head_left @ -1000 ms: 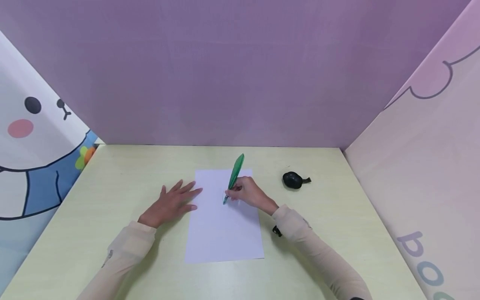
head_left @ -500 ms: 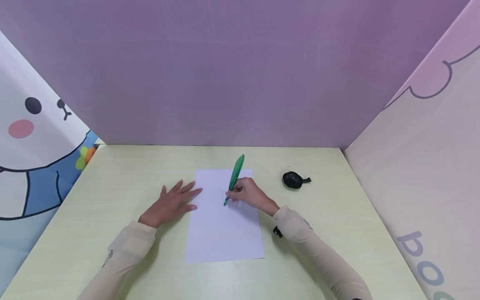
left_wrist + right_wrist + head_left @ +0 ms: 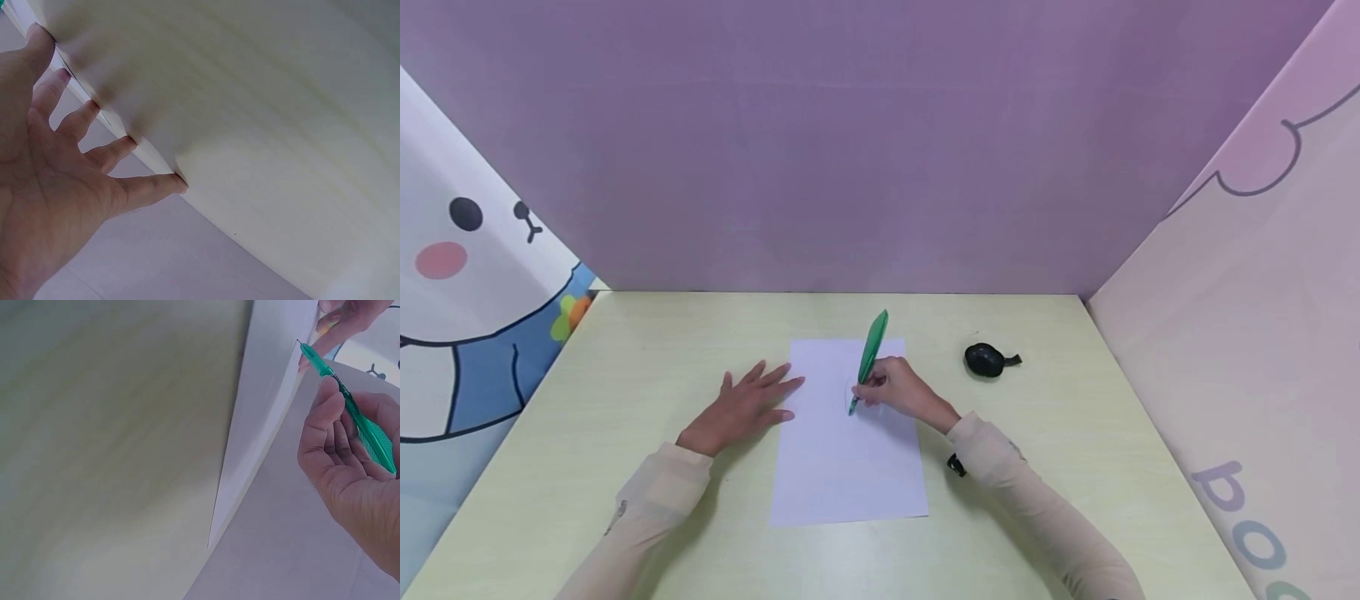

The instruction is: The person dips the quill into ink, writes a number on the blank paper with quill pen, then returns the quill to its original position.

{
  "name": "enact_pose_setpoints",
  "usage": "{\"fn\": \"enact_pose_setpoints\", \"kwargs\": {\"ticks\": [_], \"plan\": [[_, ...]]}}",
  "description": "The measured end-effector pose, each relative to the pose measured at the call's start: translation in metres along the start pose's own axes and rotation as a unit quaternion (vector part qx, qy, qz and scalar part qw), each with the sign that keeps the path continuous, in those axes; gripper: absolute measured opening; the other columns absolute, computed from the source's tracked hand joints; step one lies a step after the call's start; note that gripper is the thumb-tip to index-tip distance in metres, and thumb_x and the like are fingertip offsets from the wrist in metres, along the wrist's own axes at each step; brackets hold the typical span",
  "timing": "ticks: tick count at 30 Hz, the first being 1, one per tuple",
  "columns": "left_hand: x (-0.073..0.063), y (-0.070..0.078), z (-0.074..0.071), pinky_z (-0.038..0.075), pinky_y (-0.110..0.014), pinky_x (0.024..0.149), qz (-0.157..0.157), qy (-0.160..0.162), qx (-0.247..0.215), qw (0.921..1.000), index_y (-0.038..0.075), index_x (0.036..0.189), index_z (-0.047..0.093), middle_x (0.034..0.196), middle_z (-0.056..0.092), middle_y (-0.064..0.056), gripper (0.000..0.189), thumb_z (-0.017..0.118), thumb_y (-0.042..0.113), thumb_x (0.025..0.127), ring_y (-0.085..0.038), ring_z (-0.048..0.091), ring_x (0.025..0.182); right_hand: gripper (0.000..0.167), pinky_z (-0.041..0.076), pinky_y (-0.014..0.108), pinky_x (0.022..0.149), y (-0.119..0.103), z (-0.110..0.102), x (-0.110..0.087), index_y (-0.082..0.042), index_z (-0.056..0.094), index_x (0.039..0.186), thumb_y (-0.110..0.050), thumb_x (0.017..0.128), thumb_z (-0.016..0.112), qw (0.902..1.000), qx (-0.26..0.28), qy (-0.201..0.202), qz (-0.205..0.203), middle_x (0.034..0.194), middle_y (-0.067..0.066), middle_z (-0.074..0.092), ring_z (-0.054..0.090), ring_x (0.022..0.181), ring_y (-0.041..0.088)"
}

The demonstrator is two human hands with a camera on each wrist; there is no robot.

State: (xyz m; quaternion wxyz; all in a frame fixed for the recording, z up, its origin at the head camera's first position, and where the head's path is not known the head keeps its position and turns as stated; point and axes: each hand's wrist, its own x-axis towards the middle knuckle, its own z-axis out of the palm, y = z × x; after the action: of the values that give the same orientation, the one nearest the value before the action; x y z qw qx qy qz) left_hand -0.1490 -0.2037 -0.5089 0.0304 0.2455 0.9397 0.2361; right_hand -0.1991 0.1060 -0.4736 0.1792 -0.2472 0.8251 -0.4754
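Near the middle of the table lies a sheet of white paper (image 3: 850, 475), with a faint thin line on its upper part. My right hand (image 3: 900, 387) pinches a green feather-shaped pen (image 3: 872, 346), its tip down on the sheet. In the right wrist view the pen (image 3: 359, 419) passes between thumb and fingers, its tip against the paper (image 3: 269, 375). My left hand (image 3: 737, 414) lies with fingers spread, fingertips on the paper's left edge. The left wrist view shows that hand (image 3: 56, 169) from the palm side, fingers straight.
A black rounded object (image 3: 985, 360) with a short strap-like end lies on the table (image 3: 1037, 517) right of the paper. A small black item (image 3: 956, 465) shows beside the right sleeve. A purple wall (image 3: 850, 167) stands behind, with printed panels at both sides.
The pen tip and right hand have shifted slightly toward the near side of the paper, and a little right. The left hand and the paper have stayed put.
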Motion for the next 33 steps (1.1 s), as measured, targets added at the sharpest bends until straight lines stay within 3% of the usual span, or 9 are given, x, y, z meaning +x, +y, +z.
{"fn": "enact_pose_setpoints", "kwargs": {"ticks": [19,33], "plan": [[-0.0010,0.0024,-0.0021,0.009,-0.088,0.110,-0.015,-0.014,-0.002,0.9998,0.019,0.158,0.049,0.168,0.037,-0.015,0.060,0.065,0.038,0.104,-0.054,0.025,0.154,0.011,0.061,0.028,0.069,0.0012,-0.0004,-0.0029,0.006,0.075,0.095,-0.004,0.098,0.072,1.0000,-0.010,0.000,0.001,0.088,0.019,0.077,0.074,0.075,0.021],[-0.0005,0.0007,-0.0018,0.009,-0.089,0.110,-0.014,-0.013,0.000,0.9998,0.019,0.158,0.049,0.167,0.037,-0.015,0.060,0.066,0.039,0.104,-0.054,0.025,0.154,0.011,0.063,0.035,0.068,-0.0008,-0.0018,-0.0044,0.004,0.075,0.092,-0.005,0.097,0.074,0.9998,-0.018,-0.004,-0.001,0.085,0.018,0.077,0.073,0.071,0.018]]}}
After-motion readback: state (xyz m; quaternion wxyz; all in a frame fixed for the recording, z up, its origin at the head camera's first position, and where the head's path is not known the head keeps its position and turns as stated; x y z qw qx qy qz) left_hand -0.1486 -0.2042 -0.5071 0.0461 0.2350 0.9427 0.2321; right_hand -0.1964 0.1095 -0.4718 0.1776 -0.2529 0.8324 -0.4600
